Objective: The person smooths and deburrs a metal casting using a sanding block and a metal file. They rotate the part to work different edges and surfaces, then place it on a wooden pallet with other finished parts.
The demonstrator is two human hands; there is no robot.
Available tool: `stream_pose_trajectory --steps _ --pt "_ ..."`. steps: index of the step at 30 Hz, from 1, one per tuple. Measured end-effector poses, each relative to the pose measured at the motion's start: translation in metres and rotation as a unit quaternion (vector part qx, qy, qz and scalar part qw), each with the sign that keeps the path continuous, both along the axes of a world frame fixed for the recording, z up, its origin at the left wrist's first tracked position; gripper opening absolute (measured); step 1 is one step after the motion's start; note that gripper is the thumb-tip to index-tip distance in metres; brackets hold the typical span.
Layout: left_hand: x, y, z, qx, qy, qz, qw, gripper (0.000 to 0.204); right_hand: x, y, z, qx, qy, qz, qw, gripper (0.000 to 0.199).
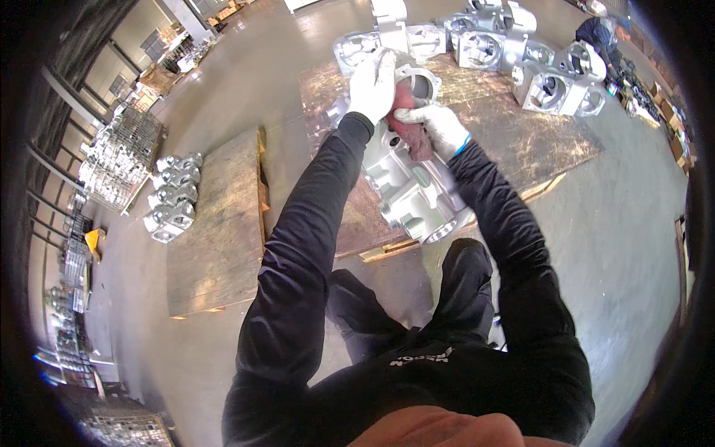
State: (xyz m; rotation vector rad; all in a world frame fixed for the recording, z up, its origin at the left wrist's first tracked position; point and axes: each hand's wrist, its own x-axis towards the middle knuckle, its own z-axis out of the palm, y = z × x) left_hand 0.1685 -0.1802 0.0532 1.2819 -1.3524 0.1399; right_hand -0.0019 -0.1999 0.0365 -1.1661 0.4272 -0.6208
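Head view, looking down. The upper end of the silver metal casting [413, 186] is covered by both gloved hands and by a red abrasive pad [406, 123], so the surface under the pad cannot be made out. The lower end of the casting is seen in front of the person's knees, overhanging the near edge of a worn wooden pallet [514, 141] on which it is propped at a tilt. The edges of the picture are bent and darkened by the lens, and the racks of parts [119, 153] at far left are too small to be told apart.

The left hand [372, 83], in a white glove, is laid over the top of the casting with its fingers curled loosely about the rim of a round opening; how firmly it grips cannot be told. The right hand [436, 127], in a grey-white glove with a blue cuff, is closed on the red pad, which is pressed against the casting just below the left hand.

More castings [521, 63] of similar kind are ranged along the far side of the same pallet. A second pallet [216, 223] is seen to the left, with a short row of smaller castings [173, 197] at its left edge. Another person [599, 33] is crouched at upper right, largely cut off.
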Motion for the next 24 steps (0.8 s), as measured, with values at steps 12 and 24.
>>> stream_pose_trajectory --steps 12,24 --pt "0.012 -0.012 -0.008 0.011 -0.068 0.016 0.998 0.046 -0.028 0.016 0.038 -0.591 0.370 -0.064 0.714 0.041" --pt "0.007 -0.004 0.000 0.016 -0.066 0.022 0.997 0.044 -0.084 -0.002 0.025 -0.506 0.396 -0.054 0.764 0.040"
